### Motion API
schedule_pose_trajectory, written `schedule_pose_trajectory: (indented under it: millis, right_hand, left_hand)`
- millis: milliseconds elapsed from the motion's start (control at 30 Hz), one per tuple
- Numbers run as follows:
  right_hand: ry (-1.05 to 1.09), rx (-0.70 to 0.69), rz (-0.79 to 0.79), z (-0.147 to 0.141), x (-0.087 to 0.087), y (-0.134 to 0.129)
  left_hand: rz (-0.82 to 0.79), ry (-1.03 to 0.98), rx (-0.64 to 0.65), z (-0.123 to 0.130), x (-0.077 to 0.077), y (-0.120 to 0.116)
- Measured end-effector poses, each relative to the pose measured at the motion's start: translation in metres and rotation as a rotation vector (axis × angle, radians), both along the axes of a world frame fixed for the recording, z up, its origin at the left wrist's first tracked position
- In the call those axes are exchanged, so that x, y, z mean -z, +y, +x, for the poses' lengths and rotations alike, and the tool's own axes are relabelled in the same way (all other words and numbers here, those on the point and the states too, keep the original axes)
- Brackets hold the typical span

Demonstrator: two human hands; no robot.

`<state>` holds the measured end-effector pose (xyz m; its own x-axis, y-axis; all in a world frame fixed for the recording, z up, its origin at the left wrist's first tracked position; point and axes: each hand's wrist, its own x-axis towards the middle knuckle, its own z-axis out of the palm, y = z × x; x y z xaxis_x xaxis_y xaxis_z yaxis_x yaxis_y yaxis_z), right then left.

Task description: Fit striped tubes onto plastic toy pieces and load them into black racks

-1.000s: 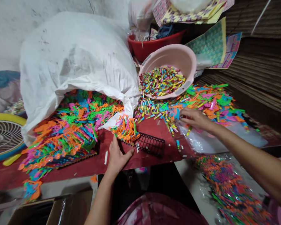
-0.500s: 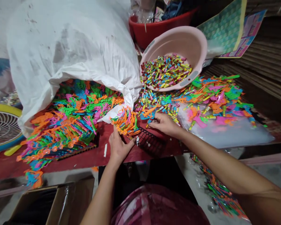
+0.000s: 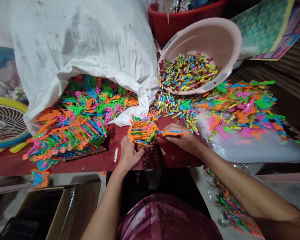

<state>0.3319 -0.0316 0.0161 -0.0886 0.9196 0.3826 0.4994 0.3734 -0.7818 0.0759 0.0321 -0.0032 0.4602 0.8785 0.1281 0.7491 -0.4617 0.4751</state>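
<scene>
My left hand (image 3: 130,154) grips the near left side of a black grid rack (image 3: 151,158), part of which overhangs the table's front edge. Orange, green, pink and blue plastic pieces (image 3: 143,130) stand packed in the rack's far part. Just right of them, my right hand (image 3: 181,137) is closed on blue and orange plastic pieces (image 3: 172,133), held flat beside the rack. To the left, a longer row of similar pieces (image 3: 72,136) leans in another black rack. Small striped tubes (image 3: 167,104) lie scattered beyond my right hand.
A white sack (image 3: 90,36) spills colourful pieces at the back left. A pink basin (image 3: 225,36) holds striped tubes. Right are a plastic bag (image 3: 252,146) and loose pieces. A fan (image 3: 5,123) stands far left; an open carton (image 3: 65,206) sits below the table (image 3: 90,165).
The rack has turned, its bare end now toward me over the table edge. My right hand has lowered beside it, and the held pieces have turned flat. The view has shifted.
</scene>
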Motion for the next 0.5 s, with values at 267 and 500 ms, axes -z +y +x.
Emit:
schedule_pose_trajectory:
  millis: [267,500]
  right_hand:
    - [-0.158,0.001,0.028,-0.01,-0.003,-0.023]
    - [-0.16,0.094,0.02,-0.039,0.01,-0.017]
  left_hand:
    - [0.118,0.063,0.055,0.003,0.008,-0.001]
    - [0.13,0.028,0.069,0.003,0.01,-0.001]
